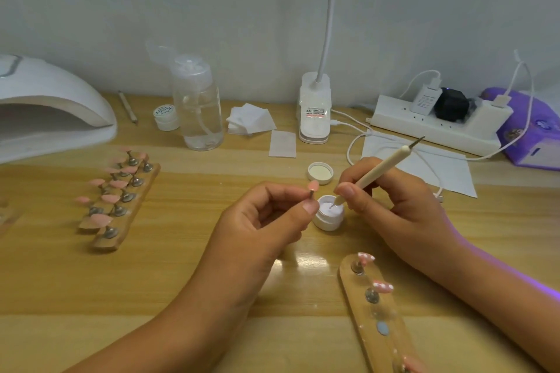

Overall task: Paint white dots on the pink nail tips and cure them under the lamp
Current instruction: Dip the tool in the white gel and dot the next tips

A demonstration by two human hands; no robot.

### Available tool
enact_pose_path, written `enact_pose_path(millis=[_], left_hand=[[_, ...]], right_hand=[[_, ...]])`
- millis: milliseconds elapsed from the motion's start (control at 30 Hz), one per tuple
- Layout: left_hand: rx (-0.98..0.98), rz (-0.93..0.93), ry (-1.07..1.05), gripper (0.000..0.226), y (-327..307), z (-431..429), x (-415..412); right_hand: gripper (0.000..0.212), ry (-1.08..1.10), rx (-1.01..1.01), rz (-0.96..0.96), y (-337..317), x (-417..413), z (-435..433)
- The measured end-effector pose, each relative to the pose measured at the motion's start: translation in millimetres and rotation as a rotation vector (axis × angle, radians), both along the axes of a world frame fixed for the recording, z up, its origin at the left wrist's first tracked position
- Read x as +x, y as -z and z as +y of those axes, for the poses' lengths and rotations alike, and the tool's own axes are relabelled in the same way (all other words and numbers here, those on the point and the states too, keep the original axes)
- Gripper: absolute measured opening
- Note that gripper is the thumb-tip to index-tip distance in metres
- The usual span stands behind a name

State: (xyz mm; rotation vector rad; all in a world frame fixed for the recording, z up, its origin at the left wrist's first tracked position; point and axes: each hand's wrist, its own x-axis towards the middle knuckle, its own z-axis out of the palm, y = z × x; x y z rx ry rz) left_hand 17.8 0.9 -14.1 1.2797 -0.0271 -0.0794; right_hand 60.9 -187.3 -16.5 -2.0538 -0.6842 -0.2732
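My left hand (266, 215) pinches the thin metal stem of a plain pink nail tip (313, 185) between thumb and forefinger, holding it upright just left of a small open jar of white gel (328, 215). My right hand (391, 203) grips a cream dotting pen (381, 168) like a pencil, its lower tip dipped into the jar. Two wooden strips at left (121, 209) carry several plain pink tips. A third strip (375, 312) in front of my right hand holds pink tips with white dots. The white curing lamp (51, 112) stands at the far left.
The jar's lid (320, 172) lies behind it. Further back are a clear pump bottle (198, 109), a closed small jar (166, 117), cotton pads (251, 119), a clip lamp base (314, 109), a power strip (436, 124) with cables, paper (448, 166) and a purple pack (533, 130).
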Motion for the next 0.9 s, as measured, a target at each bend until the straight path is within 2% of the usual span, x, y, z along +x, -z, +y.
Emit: enact_pose_path(millis=[233,433,667,900], left_hand=[[0.028,-0.037,0.044,0.011,0.3,1.9,-0.2],[0.032,-0.048,0.050,0.019,1.4,2.3,-0.9],[0.048,-0.065,0.060,0.015,3.7,2.4,0.0],[0.042,-0.099,0.093,0.017,1.7,0.8,-2.0]], right_hand=[[0.016,-0.007,-0.042,-0.022,0.5,0.2,-0.5],[0.018,-0.010,-0.059,-0.039,0.9,0.3,-0.6],[0.015,-0.011,-0.035,-0.024,-0.3,-0.2,-0.1],[0.010,0.067,0.175,0.048,-3.7,-5.2,-0.8]])
